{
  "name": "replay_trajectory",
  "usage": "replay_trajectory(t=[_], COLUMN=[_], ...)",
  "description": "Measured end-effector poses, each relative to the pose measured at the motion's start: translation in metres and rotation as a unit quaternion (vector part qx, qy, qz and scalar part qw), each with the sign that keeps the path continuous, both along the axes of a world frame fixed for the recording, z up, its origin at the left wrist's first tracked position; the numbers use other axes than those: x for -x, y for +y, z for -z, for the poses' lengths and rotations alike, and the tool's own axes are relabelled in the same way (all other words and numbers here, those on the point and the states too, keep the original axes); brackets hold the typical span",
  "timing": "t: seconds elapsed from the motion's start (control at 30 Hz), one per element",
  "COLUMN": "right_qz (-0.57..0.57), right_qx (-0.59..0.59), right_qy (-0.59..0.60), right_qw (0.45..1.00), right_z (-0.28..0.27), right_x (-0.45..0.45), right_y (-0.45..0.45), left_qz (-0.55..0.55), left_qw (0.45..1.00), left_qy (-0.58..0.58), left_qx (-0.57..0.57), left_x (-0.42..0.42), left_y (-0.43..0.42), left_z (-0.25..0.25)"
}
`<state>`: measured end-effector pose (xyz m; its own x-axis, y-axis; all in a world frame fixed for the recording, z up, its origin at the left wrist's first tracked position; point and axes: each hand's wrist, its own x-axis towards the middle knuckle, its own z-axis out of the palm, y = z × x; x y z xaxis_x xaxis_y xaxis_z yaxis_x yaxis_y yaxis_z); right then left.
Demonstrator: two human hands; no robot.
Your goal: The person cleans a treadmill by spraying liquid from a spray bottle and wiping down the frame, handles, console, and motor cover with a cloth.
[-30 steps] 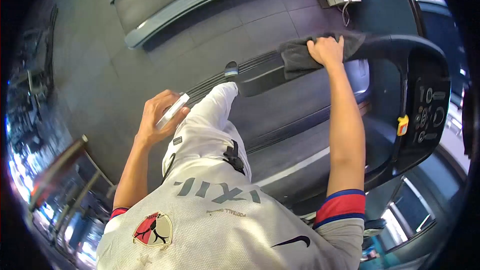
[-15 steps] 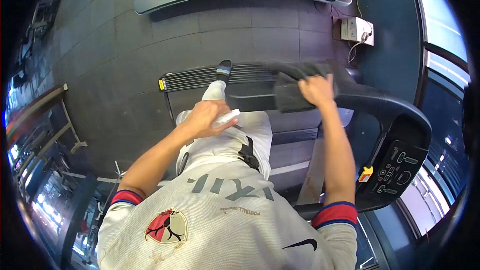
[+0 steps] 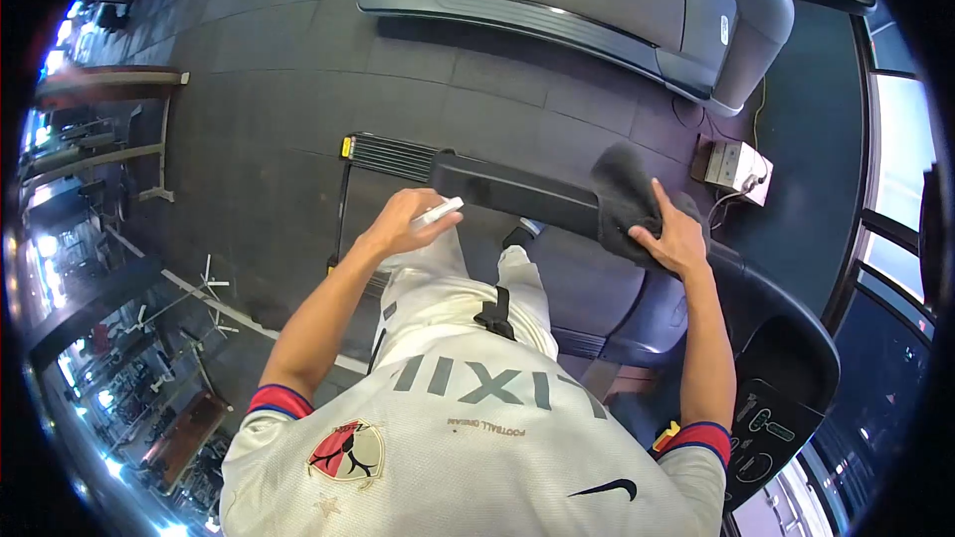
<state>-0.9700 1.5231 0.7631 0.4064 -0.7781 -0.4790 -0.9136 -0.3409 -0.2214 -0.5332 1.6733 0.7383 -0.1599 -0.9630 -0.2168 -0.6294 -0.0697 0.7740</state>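
My left hand [image 3: 398, 224] is closed around a small, flat white object [image 3: 441, 211], whose exact kind I cannot make out. It is in front of my thigh, close to the near end of the treadmill's black handrail [image 3: 527, 191]. Further right, my right hand [image 3: 678, 237] presses a dark grey cloth [image 3: 627, 187] onto that handrail. The thumb and index finger are spread, and the cloth bunches under the palm and drapes over the rail.
The treadmill console [image 3: 771, 428] lies at the lower right, with a yellow tag [image 3: 665, 436] near my right sleeve. Another treadmill [image 3: 537, 0] stands across the tiled floor [image 3: 288, 89]. A white socket box [image 3: 738, 167] with cables sits by the wall. Benches [image 3: 109, 85] are at left.
My right hand and the cloth have shifted right and down in the view. My body and viewpoint have moved, and a foot now shows beyond the handrail's inner side. The left hand still holds the white object.
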Motion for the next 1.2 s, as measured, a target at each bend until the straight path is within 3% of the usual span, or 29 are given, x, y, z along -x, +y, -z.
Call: replay_trajectory(t=[0.07,0.23,0.4,0.53,0.67,0.77,0.8,0.83,0.87,0.9,1.0,1.03,1.1,1.2], right_qz=[-0.094,-0.183,-0.170,-0.179,-0.231,-0.100,-0.055,-0.028,-0.004,0.102,0.226,0.133,0.022,-0.048], right_qx=[0.039,0.100,0.232,0.199,-0.054,-0.172,-0.238,-0.284,-0.345,-0.417,-0.476,-0.431,-0.412,-0.442], right_qy=[-0.043,-0.028,-0.056,-0.088,0.124,-0.017,-0.042,-0.050,-0.096,-0.077,0.017,-0.027,-0.023,-0.009], right_qw=[0.994,0.978,0.956,0.959,0.963,0.980,0.969,0.957,0.934,0.900,0.850,0.892,0.911,0.895], right_z=[-0.003,0.010,0.053,0.086,0.112,0.083,0.088,0.135,0.134,0.130,0.150,0.153,0.158,0.150], right_x=[-0.001,-0.050,-0.209,-0.338,-0.386,-0.338,-0.311,-0.258,-0.222,-0.197,-0.189,-0.212,-0.284,-0.363], right_y=[0.009,0.036,0.082,0.097,0.064,0.036,0.017,-0.004,-0.015,-0.022,-0.036,-0.032,-0.025,-0.014], left_qz=[-0.046,-0.123,-0.186,-0.214,-0.271,-0.324,-0.353,-0.371,-0.386,-0.395,-0.413,-0.415,-0.399,-0.344], left_qw=[0.999,0.992,0.982,0.974,0.958,0.942,0.932,0.925,0.920,0.916,0.909,0.908,0.915,0.935], left_qy=[0.009,0.009,0.037,0.068,0.091,0.078,0.085,0.078,0.069,0.063,0.047,0.045,0.042,0.050], left_qx=[-0.027,-0.022,-0.022,-0.015,-0.009,-0.031,-0.021,-0.018,-0.014,-0.023,-0.045,-0.042,-0.046,-0.065], left_x=[-0.004,-0.034,-0.066,-0.087,-0.131,-0.160,-0.165,-0.172,-0.177,-0.184,-0.191,-0.191,-0.191,-0.195], left_y=[0.021,0.083,0.130,0.153,0.186,0.220,0.230,0.241,0.249,0.260,0.284,0.286,0.286,0.269], left_z=[-0.013,-0.019,-0.015,-0.017,-0.009,0.000,0.002,0.004,0.006,0.009,0.011,0.011,0.014,0.017])
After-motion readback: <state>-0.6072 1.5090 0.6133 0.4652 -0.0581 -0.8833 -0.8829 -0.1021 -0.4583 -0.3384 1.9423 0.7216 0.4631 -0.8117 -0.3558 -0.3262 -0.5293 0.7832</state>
